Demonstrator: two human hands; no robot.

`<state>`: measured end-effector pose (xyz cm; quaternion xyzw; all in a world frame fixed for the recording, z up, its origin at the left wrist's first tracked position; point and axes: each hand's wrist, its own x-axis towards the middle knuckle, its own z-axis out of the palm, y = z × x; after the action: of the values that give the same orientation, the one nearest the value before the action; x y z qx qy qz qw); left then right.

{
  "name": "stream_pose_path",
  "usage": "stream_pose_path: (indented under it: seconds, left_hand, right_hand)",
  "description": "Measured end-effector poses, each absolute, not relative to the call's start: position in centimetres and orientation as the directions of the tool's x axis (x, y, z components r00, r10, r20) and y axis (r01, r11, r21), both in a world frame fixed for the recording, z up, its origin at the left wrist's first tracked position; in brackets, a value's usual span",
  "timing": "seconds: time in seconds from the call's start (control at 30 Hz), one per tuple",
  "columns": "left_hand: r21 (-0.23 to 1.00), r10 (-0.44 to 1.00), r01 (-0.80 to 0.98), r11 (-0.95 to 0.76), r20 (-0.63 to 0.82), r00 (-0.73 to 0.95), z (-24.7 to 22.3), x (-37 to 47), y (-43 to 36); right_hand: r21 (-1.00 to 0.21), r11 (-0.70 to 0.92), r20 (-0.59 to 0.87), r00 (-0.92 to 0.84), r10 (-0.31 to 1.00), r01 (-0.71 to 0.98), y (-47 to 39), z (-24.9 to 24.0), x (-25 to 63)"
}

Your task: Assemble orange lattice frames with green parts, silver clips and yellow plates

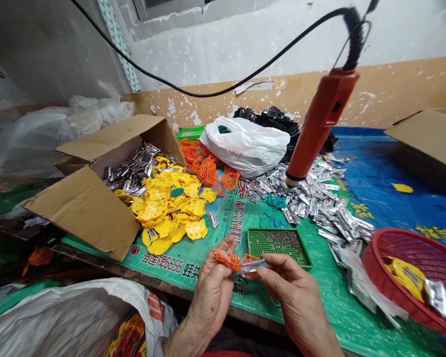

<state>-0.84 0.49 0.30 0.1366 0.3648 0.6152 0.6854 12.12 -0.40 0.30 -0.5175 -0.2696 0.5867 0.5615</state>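
Orange plastic, openwork in build, makes up the piece (235, 264) under inspection, which lies between the two hands, above the near edge of the green sheet (342, 302). The left hand (212, 285) has thumb and fingers closed on the piece's left end; the right hand (295, 290) pinches a silver strip (250, 267) at its right end, and the strip lies against the orange. Whether the two are joined cannot be told

Handling, as judged: the piece should be light and springy, apt to flex or snag at its openings, and is best held by its more solid edge. The strip looks thin, stiff and smooth, so it may slip; hold it by the long sides, near one end, with modest pressure

Just beyond the grip stands a green tray (255, 242) of small dark bits. Yellow pieces (163, 213) are heaped beyond it to the left, a silver pile (315, 198) beyond it to the right. A red tool (321, 126) hangs above that pile, and a red basket (371, 255) sits well right of the right hand
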Motion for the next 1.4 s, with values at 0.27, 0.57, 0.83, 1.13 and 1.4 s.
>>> stream_pose_path:
  seconds: [0.27, 0.57, 0.83, 1.13, 1.4]
  left_hand:
    - [0.666, 0.955, -0.713, 0.219, -0.297, 0.017, 0.1, -0.9, 0.3]
    - [0.912, 0.921, 0.328, -0.248, 0.326, -0.210, 0.1, -3.1, -0.9]
    - [0.668, 0.858, 0.550, -0.501, 0.299, 0.419, 3.0, -3.0, -0.8]
    - [0.844, 0.877, 0.339, -0.416, 0.273, 0.395, 2.3, -2.5, -0.4]
    - [0.695, 0.749, 0.320, -0.643, 0.484, 0.453, 0.8, -3.1, -0.4]
  right_hand:
    - [-0.903, -0.331, -0.348, 0.014, 0.937, -0.273, -0.5, 0.4, 12.9]
    - [-0.955, -0.211, -0.222, 0.028, 0.975, -0.210, -0.5, 0.3, 13.8]
    - [-0.989, 0.147, 0.147, -0.044, 0.988, 0.002, -1.0, 0.5, 13.7]
    - [-0.776, 0.571, 0.581, -0.048, 0.812, 0.268, -1.6, 0.5, 14.5]
    - [-0.709, 0.618, 0.642, -0.052, 0.765, 0.338, -2.1, 0.5, 14.7]
